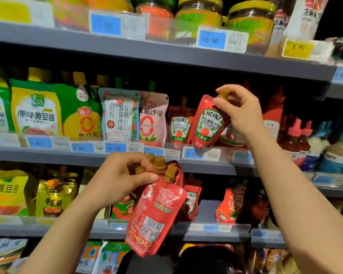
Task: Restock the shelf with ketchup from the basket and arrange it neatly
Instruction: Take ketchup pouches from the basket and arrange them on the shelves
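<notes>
The left hand (123,175) pinches several ketchup pouches (156,212) by their caps below the shelf (206,167); the raised right hand (240,107) grips one tilted ketchup pouch (208,123) by its cap at that shelf's front edge.

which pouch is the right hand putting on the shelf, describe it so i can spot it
Look at the middle shelf, right of the pink pouch. There the right hand pinches a red Heinz pouch by its brown cap. Unlike the upright Heinz pouch beside it, this one is tilted.
</notes>
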`<state>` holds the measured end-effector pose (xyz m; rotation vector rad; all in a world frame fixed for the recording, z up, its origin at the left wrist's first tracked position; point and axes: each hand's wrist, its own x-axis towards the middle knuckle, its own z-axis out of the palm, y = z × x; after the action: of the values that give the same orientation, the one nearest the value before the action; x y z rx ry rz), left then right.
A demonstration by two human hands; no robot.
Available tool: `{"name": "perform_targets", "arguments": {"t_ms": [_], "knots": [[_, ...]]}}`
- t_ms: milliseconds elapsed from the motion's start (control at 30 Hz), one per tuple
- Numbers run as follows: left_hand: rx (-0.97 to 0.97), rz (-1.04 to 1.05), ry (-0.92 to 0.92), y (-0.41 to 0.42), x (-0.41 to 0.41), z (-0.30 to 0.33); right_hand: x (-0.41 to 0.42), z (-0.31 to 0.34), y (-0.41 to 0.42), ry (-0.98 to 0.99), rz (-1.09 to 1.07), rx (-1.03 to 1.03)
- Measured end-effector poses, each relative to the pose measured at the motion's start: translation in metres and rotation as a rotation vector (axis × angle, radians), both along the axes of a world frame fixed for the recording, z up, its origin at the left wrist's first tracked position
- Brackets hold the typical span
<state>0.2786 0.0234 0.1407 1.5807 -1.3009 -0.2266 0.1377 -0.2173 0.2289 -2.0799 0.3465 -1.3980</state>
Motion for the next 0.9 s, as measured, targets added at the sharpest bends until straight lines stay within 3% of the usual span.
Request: {"name": "perform_targets", "arguments": {"t_ms": [200,267,367,467,533,667,733,900], "knots": [[-0.023,0.013,0.042,-0.019,0.006,0.003,0.032,0.002,-0.021,0.029,0.162,0.255],[-0.022,0.008,0.038,-0.024,0.008,0.004,0.040,0.006,-0.028,0.091,0.178,0.253],[-0.008,-0.002,0.024,-0.029,0.008,0.004,0.042,0.012,-0.035,0.281,0.117,0.138],[-0.013,-0.012,0.026,-0.030,0.007,0.005,0.039,0.011,-0.031,0.534,-0.155,-0.050],[-0.012,-0.019,0.000,-0.030,0.005,0.005,0.038,0.001,-0.020,0.657,-0.383,-0.318],[0.004,-0.025,-0.041,-0.030,0.003,0.005,0.022,-0.032,0.003,0.506,-0.564,-0.869],[0.026,-0.001,-0.024,-0.031,0.004,0.004,0.018,-0.046,0.004,0.506,-0.574,-0.893],[0.055,0.043,-0.036,-0.036,0.003,0.001,0.030,-0.044,-0.002,0.850,-0.497,-0.678]]}}
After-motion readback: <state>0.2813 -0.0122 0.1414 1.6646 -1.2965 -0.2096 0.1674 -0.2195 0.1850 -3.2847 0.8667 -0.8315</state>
